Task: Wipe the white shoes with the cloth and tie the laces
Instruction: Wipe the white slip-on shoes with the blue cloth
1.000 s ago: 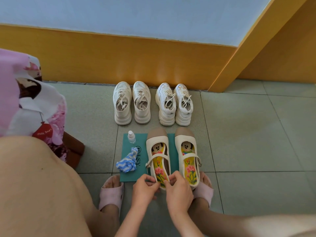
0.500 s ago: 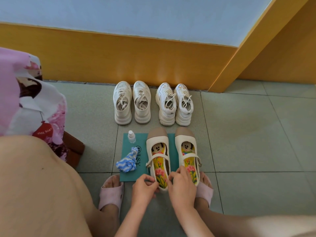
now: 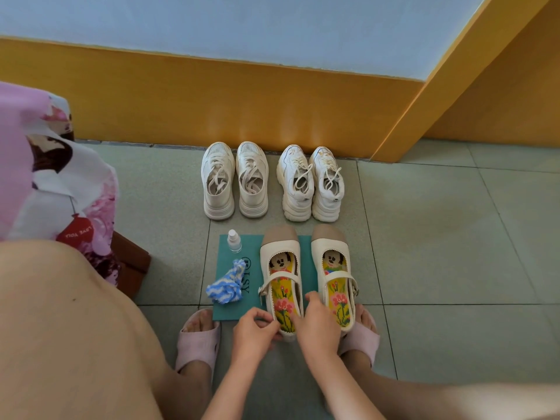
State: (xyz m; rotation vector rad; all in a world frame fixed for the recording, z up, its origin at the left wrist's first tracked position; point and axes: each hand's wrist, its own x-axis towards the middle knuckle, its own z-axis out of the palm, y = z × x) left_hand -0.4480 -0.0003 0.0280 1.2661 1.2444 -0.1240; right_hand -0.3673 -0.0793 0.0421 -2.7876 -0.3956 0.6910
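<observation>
Still positioning: strap shoe in both hands, cloth untouched

Left hand [image 3: 256,328] pinches the heel end of the left strap shoe [image 3: 283,286] from its outer side; right hand [image 3: 318,322] grips the same shoe's inner heel edge, fingers curled over the rim. Both are closed on that shoe, nothing else held. Its mate [image 3: 333,277] sits just beside, toes off the teal mat [image 3: 225,307].

Cloth [image 3: 225,286], blue-white and bunched, lies on the mat just left of the held shoe, with the spray bottle [image 3: 234,241] upright beyond it. Neither is in a hand.

Two laced pairs stand by the wall: left sneakers [image 3: 235,180], right sneakers [image 3: 310,183]. Right pair's laces look loose; on the left pair I can't tell if they're tied.

My read: this is setup, or the end of the strap pair, not wiping. Next move likely needs one hand to let go and reach left for the cloth while the other steadies a shoe. Lace tying applies only to the far pairs, so those need pulling closer.
</observation>
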